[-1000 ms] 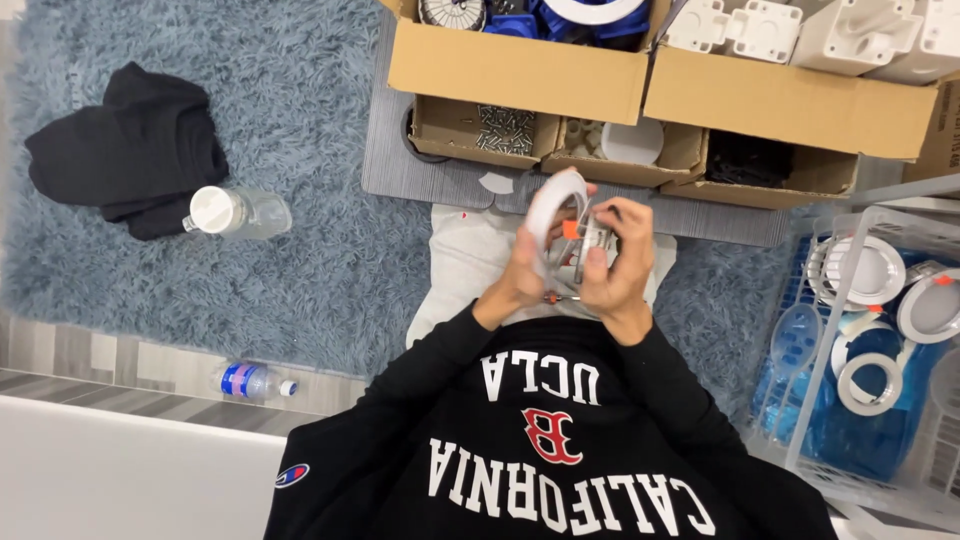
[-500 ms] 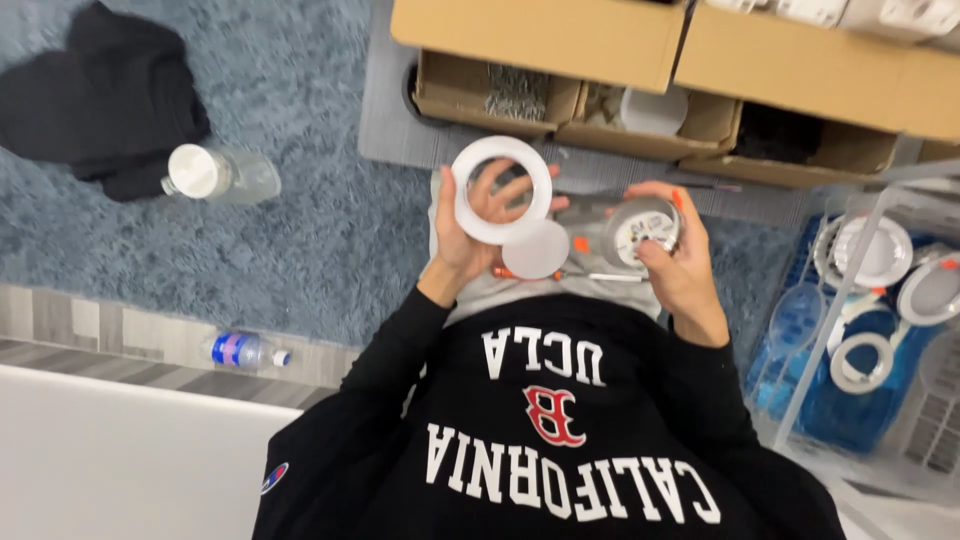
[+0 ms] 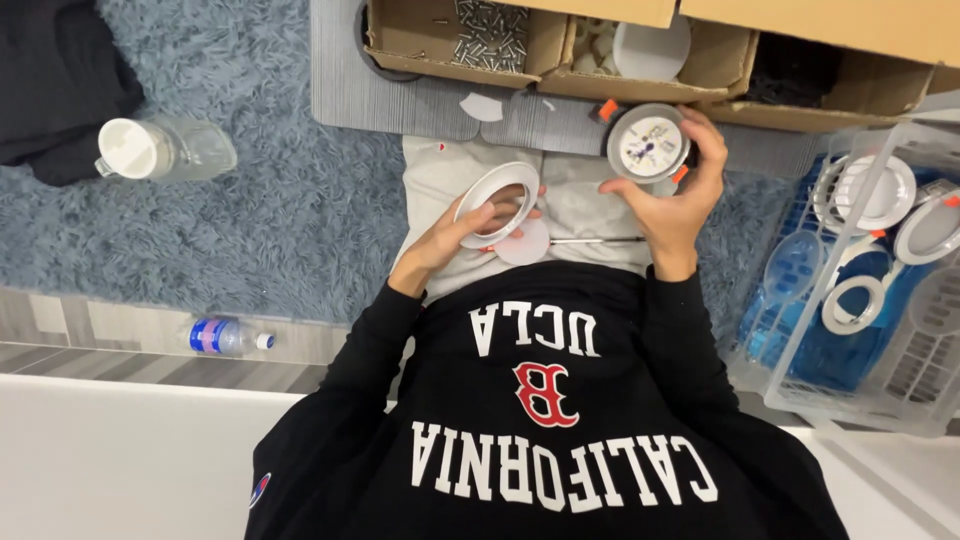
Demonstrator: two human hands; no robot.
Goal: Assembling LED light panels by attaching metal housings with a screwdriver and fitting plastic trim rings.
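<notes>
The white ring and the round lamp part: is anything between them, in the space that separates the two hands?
Nothing visible stands between the white ring in the left hand and the round lamp part in the right hand; only lap cloth lies below.

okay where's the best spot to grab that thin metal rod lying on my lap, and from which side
Probably the free end of the metal rod, pinched from above. It lies flat on the pale cloth, one end tucked by the white disc under the left hand; the other end lies bare just left of the right hand's wrist.
</notes>
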